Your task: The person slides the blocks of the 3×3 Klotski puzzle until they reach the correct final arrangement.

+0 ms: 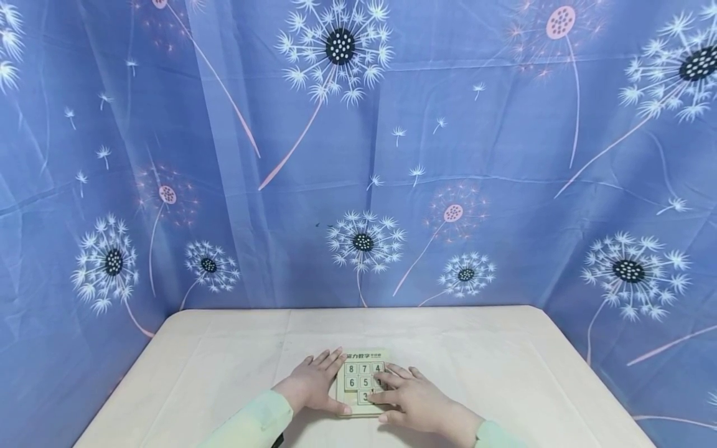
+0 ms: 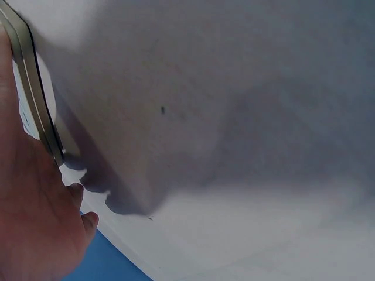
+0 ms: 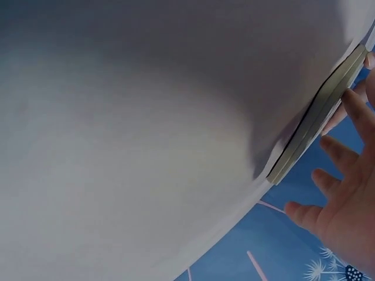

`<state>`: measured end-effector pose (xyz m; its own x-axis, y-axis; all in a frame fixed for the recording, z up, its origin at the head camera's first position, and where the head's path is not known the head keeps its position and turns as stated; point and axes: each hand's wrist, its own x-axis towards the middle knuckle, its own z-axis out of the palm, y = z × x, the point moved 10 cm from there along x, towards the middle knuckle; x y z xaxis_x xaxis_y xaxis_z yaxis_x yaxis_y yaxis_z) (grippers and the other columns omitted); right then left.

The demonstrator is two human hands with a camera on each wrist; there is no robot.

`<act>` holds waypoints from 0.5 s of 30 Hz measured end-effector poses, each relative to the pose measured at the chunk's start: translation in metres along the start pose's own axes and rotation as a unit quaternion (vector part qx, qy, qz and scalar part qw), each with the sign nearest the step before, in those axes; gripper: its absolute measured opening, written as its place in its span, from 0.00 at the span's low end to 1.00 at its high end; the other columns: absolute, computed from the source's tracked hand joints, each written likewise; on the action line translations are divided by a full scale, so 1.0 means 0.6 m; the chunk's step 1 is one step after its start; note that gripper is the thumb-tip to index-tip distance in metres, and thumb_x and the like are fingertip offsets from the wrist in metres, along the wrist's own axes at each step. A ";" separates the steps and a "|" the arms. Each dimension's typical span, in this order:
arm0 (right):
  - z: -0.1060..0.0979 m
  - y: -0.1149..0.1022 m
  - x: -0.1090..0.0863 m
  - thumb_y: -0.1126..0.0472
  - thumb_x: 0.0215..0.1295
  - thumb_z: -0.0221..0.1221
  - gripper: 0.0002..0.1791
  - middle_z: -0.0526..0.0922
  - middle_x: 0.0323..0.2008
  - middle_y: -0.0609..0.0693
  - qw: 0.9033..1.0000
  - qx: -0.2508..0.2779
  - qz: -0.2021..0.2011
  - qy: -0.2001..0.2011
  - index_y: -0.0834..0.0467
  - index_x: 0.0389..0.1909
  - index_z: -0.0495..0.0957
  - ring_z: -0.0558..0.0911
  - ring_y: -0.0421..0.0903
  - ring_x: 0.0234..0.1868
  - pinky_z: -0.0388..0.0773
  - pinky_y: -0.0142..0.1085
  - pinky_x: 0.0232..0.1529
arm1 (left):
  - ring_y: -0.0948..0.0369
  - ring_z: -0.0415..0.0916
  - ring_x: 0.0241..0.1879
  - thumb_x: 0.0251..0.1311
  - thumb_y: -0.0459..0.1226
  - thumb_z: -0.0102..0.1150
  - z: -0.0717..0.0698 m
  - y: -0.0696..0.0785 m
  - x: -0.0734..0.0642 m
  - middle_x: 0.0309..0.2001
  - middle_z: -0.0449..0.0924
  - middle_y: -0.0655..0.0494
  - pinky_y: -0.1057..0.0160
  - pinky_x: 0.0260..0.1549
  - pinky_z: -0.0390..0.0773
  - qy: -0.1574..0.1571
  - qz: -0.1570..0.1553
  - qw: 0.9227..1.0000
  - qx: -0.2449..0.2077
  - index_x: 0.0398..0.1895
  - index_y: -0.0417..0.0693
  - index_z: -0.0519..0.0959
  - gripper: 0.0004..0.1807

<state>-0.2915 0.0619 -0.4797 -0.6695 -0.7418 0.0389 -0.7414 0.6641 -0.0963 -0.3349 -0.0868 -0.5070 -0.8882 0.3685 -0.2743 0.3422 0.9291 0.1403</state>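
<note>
Pale green sleeves [image 1: 254,423] come in from the near edge of the table, one on each arm. The right hand [image 1: 414,401] lies nearest, fingers loosely spread, with one fingertip stretched left onto the numbered tiles at the lower right of the wooden number puzzle [image 1: 361,381]. The left hand [image 1: 313,386] rests flat against the puzzle's left side, fingers straight and together along that edge, thumb at its near corner; it steadies the board by pressing rather than gripping. The puzzle lies flat near the table's front edge, about midway across, between the two hands, showing tiles marked 8, 7, 4, 6, 5 and 3 under a strip of printed characters. In the left wrist view the board's layered edge [image 2: 35,99] runs beside the palm [image 2: 35,222]. In the right wrist view the fingers [image 3: 343,181] spread open just off the board's edge [image 3: 316,126]. Beyond lies the cream tabletop [image 1: 448,348], then a blue curtain with dandelion print [image 1: 358,155].
</note>
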 end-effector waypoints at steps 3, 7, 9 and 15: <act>0.000 0.001 -0.001 0.33 0.68 0.55 0.26 0.75 0.72 0.49 1.000 0.003 -0.001 0.001 0.33 0.63 0.79 0.70 0.60 0.75 0.74 0.70 0.64 | 0.51 0.54 0.82 0.50 0.71 0.65 0.000 -0.001 0.000 0.83 0.53 0.55 0.45 0.81 0.58 0.000 0.000 1.000 0.002 0.81 0.50 0.57 0.61; -0.002 0.001 -0.002 0.33 0.68 0.55 0.25 0.75 0.72 0.50 1.000 0.000 -0.004 0.006 0.33 0.63 0.80 0.71 0.61 0.74 0.74 0.70 0.64 | 0.51 0.53 0.82 0.50 0.72 0.65 0.000 -0.002 0.001 0.83 0.53 0.56 0.45 0.81 0.58 -0.002 -0.003 1.000 -0.001 0.81 0.51 0.57 0.61; -0.003 0.001 -0.003 0.33 0.68 0.55 0.25 0.75 0.72 0.50 1.000 -0.001 -0.004 0.007 0.33 0.63 0.80 0.71 0.61 0.74 0.74 0.70 0.64 | 0.51 0.53 0.82 0.49 0.72 0.65 0.001 -0.003 0.002 0.83 0.53 0.56 0.45 0.81 0.57 -0.004 -0.005 1.000 -0.003 0.81 0.51 0.56 0.61; -0.004 0.001 -0.005 0.33 0.68 0.55 0.25 0.74 0.73 0.50 1.000 0.002 0.000 0.002 0.33 0.63 0.80 0.71 0.61 0.74 0.74 0.69 0.65 | 0.52 0.53 0.82 0.49 0.72 0.65 0.002 -0.004 0.004 0.83 0.53 0.57 0.46 0.81 0.57 -0.006 -0.007 1.000 -0.004 0.81 0.52 0.56 0.62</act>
<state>-0.2904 0.0648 -0.4773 -0.6691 -0.7419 0.0437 -0.7418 0.6631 -0.1001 -0.3373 -0.0884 -0.5092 -0.8891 0.3552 -0.2885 0.3265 0.9342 0.1441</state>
